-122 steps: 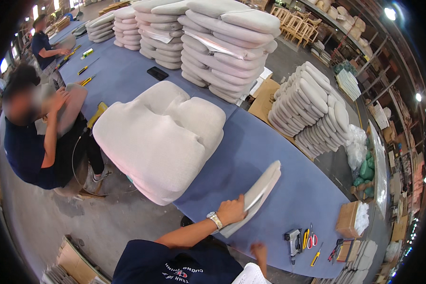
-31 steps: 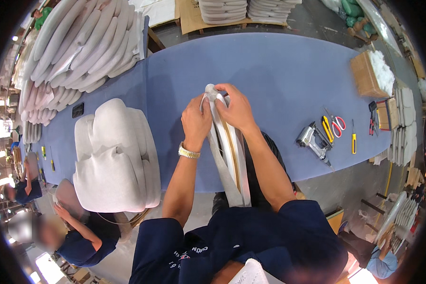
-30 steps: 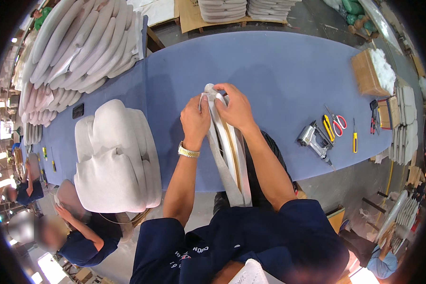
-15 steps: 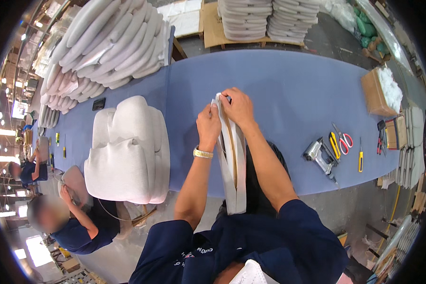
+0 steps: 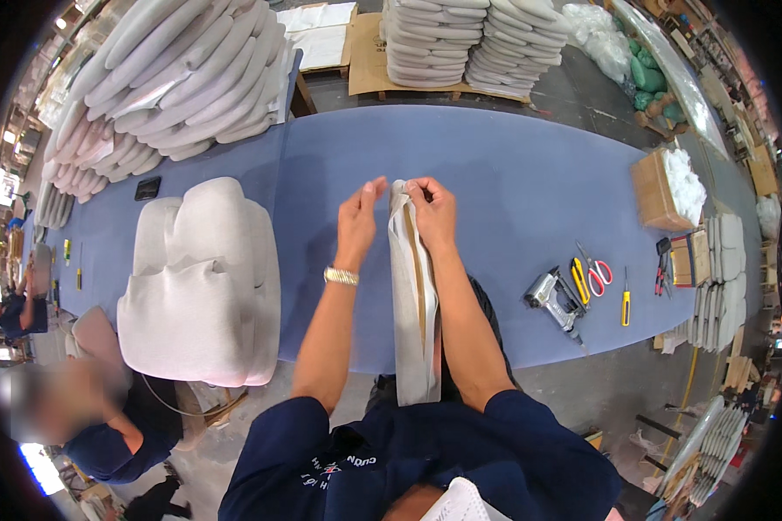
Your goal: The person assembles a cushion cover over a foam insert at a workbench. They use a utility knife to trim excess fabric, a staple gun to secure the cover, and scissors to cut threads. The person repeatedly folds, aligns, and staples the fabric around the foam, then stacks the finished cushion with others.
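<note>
A long, narrow piece covered in light grey fabric (image 5: 404, 347) stands out from my body over the near edge of the table. Along its length the cover gapes, and a brown strip with white edging shows inside. My right hand (image 5: 433, 215) pinches the cover at the far end of this piece. Just to the left, my left hand (image 5: 356, 227) is off the piece, its fingers loosely bent and apart, holding nothing. A stack of folded-looking grey upholstered cushions (image 5: 202, 286) lies on the table further left.
On the blue table (image 5: 495, 174), to the right, lie a staple gun (image 5: 554, 300), a yellow cutter (image 5: 579, 280), red-handled scissors (image 5: 596, 280) and a yellow screwdriver (image 5: 626, 308). A cardboard box (image 5: 656, 191) holds white stuffing. Cushions pile high (image 5: 182, 78) at far left. A co-worker (image 5: 104, 425) sits lower left.
My left hand has let go of the far end of the fabric-covered piece and moved left. My right hand still grips it. The whole view has shifted slightly.
</note>
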The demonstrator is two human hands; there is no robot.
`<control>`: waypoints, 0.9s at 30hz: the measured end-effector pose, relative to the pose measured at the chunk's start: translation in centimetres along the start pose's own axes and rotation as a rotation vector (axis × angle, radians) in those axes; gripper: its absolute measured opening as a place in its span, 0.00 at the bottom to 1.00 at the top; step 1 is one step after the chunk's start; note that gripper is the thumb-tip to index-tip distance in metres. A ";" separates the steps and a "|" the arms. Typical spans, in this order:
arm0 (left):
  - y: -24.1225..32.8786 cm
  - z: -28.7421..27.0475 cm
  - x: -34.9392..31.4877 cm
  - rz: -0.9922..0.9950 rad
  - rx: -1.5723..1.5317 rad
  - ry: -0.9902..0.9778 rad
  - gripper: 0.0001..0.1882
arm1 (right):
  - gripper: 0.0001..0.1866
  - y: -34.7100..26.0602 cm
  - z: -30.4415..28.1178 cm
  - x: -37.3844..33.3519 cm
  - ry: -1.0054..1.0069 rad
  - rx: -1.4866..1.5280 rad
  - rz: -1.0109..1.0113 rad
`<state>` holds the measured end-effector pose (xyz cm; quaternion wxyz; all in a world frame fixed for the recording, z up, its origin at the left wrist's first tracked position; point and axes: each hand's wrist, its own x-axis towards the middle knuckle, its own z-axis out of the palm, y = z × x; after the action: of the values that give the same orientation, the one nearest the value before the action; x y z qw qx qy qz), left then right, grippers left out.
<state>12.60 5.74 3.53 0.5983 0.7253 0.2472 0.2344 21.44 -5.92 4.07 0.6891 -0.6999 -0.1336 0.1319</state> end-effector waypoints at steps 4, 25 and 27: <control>-1.3 1.9 4.3 -0.170 -0.318 -0.232 0.25 | 0.09 0.4 0.0 -0.3 -0.078 0.042 -0.064; 1.2 0.7 -4.7 -0.018 0.175 0.046 0.31 | 0.10 3.0 1.7 -0.9 -0.181 0.516 0.005; 1.3 0.3 -4.5 0.080 0.245 0.104 0.23 | 0.10 2.7 2.0 -1.1 -0.191 0.546 0.013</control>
<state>9.49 2.43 4.53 0.4819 0.7890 0.2756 0.2632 19.71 -4.46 1.30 0.8355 -0.4736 -0.1531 0.2328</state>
